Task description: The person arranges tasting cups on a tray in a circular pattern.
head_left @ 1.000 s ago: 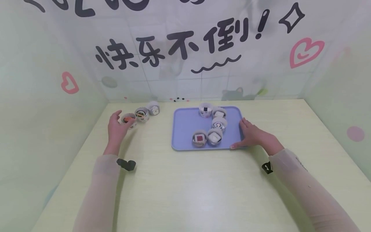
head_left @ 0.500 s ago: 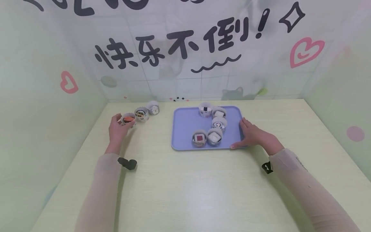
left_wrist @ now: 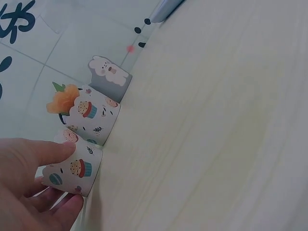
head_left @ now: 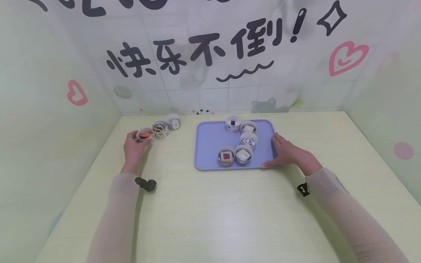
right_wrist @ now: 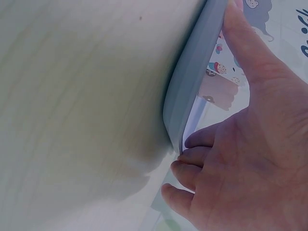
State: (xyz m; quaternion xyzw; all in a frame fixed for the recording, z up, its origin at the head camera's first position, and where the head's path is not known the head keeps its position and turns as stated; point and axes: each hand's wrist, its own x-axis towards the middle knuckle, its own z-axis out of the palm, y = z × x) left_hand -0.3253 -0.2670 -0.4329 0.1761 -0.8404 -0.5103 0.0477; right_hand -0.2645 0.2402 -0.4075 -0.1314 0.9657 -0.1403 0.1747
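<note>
My left hand [head_left: 133, 148] grips a small paper cup [left_wrist: 89, 169] printed with cupcakes, thumb on its near side and fingers behind and below; it holds an orange-topped sushi piece [head_left: 145, 135]. Right beside it stands a second printed cup [left_wrist: 103, 118] with a rolled piece inside, followed by a grey cup [left_wrist: 122, 88] with a white bear. My right hand [head_left: 291, 151] rests at the near right corner of the blue tray [head_left: 208, 137], thumb along the front rim and fingers along the right rim. In the right wrist view, the fingertips touch the tray's rim [right_wrist: 190, 82].
On the tray, several paper cups hold sushi pieces, among them a cup [head_left: 226, 163] with a red-centred piece and a cup [head_left: 232, 118] at the back. A wall [head_left: 197, 98] with black lettering rises behind the pale wooden table [head_left: 210, 208].
My left fingers have closed in on the cup with the orange-topped sushi, and the left forearm has shifted slightly right. My right hand and the tray stay where they were.
</note>
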